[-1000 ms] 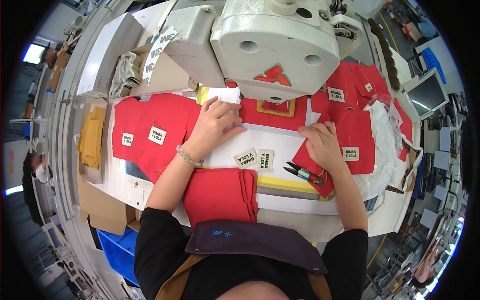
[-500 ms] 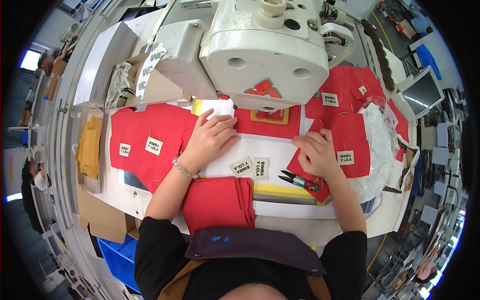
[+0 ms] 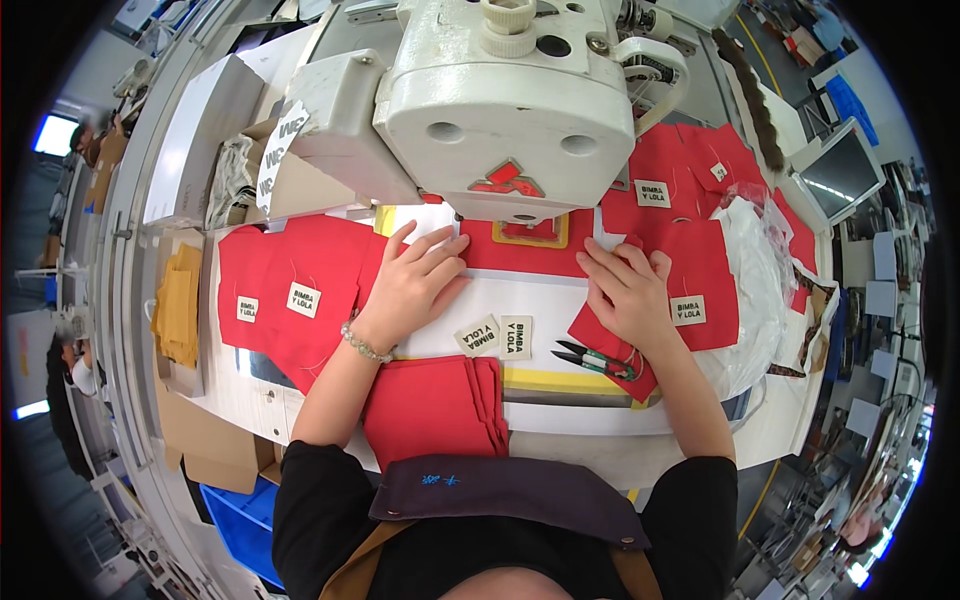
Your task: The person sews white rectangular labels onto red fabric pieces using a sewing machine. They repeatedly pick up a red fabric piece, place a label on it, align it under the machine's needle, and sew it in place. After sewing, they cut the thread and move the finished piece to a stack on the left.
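A red fabric piece (image 3: pixel 480 256) lies flat under the head of a white sewing machine (image 3: pixel 490 135), with a yellow-edged frame (image 3: pixel 562 230) on top of it. At its left end rests my left hand (image 3: pixel 415 285), palm down and fingers spread, holding nothing. My right hand (image 3: pixel 632 300) has its loosely bent fingers apart, with the fingertips at the piece's right edge. Two pale labels (image 3: pixel 478 335) with dark print lie between my hands. Dark-bladed thread snips (image 3: pixel 590 361) with green handles lie below my right hand on another red piece.
A stack of red fabric (image 3: pixel 425 402) sits at the table's near edge. Red pieces with labels (image 3: pixel 290 275) spread at left, and more (image 3: pixel 705 265) at right beside a white plastic bag (image 3: pixel 745 300). Yellow-orange pieces (image 3: pixel 178 305) fill a box at far left.
My right hand has moved up and left to the red piece's right edge, and its fingers have straightened somewhat. My left hand stays at the left end. The view has shifted slightly.
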Demonstrator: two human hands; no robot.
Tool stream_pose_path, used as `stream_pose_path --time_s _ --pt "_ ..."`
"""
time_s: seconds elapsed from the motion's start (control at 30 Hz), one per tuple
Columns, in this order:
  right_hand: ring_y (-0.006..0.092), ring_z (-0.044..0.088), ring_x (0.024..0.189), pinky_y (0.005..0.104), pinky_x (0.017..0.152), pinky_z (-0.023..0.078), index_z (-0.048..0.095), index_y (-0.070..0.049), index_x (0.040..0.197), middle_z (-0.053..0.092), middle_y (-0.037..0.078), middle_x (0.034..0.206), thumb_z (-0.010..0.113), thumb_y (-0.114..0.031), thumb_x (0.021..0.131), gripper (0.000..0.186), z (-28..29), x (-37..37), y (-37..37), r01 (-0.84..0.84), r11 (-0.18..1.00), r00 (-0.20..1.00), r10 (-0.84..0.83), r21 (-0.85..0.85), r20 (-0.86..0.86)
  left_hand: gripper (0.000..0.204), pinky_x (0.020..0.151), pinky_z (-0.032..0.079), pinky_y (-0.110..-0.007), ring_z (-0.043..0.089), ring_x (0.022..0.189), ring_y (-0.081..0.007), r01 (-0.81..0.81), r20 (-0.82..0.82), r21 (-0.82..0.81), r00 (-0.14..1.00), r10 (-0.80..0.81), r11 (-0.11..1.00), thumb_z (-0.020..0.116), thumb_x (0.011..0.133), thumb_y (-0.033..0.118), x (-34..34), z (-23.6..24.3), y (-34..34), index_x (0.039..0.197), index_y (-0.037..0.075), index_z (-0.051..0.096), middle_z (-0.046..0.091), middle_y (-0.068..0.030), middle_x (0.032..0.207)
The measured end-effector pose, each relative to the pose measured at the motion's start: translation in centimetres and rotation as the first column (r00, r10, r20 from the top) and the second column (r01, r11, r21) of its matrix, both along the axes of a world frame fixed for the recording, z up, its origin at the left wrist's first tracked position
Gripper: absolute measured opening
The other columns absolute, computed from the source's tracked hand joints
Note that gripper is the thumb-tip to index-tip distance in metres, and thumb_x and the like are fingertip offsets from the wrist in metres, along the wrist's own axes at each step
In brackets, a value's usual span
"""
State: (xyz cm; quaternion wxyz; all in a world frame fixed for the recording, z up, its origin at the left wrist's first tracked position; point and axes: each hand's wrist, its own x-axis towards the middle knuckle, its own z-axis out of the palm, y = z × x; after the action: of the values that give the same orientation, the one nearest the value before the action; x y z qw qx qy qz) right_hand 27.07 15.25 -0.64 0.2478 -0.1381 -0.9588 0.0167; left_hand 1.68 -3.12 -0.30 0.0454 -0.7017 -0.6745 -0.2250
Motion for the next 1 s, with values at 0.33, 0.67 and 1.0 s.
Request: stream_pose_path --time_s 0.33,0.67,1.0 --pt "0.0147 0.057 0.103 0.0391 0.086 0.031 0.072 -0.012 0.094 0.067 -0.003 0.115 0.068 -0.011 0.072 0.022 0.0 0.9 0.2 -0.060 0.998 0.998 0.060 -0.003 -0.017 0.013 0.108 0.035 -0.049 0.058 0.118 -0.0207 0.003 0.006 0.007 1.000 -0.003 1.000 0.073 0.080 0.016 0.0 0.2 0.2 0.088 0.010 0.064 0.067 -0.0022 0.118" --pt "0.0130 0.059 0.101 0.0386 0.085 0.032 0.071 -0.009 0.094 0.069 0.000 0.109 0.068 -0.009 0.072 0.022 0.1 0.8 0.3 -0.105 0.993 0.994 0.104 -0.055 -0.012 0.013 0.107 0.036 -0.049 0.058 0.116 -0.0202 0.005 0.013 0.009 1.000 -0.005 1.000 0.073 0.080 0.016 0.0 0.1 0.2 0.087 0.010 0.064 0.067 -0.0023 0.117" --pt "0.0134 0.059 0.100 0.0393 0.085 0.032 0.070 -0.009 0.095 0.069 -0.001 0.110 0.068 -0.008 0.071 0.024 0.0 0.7 0.3 -0.114 0.992 0.993 0.114 -0.050 -0.004 0.015 0.101 0.040 -0.043 0.061 0.109 -0.0229 0.004 0.039 -0.022 0.999 -0.003 1.000 0.074 0.080 0.015 0.6 1.7 0.1 0.091 0.009 0.065 0.067 -0.0029 0.110"
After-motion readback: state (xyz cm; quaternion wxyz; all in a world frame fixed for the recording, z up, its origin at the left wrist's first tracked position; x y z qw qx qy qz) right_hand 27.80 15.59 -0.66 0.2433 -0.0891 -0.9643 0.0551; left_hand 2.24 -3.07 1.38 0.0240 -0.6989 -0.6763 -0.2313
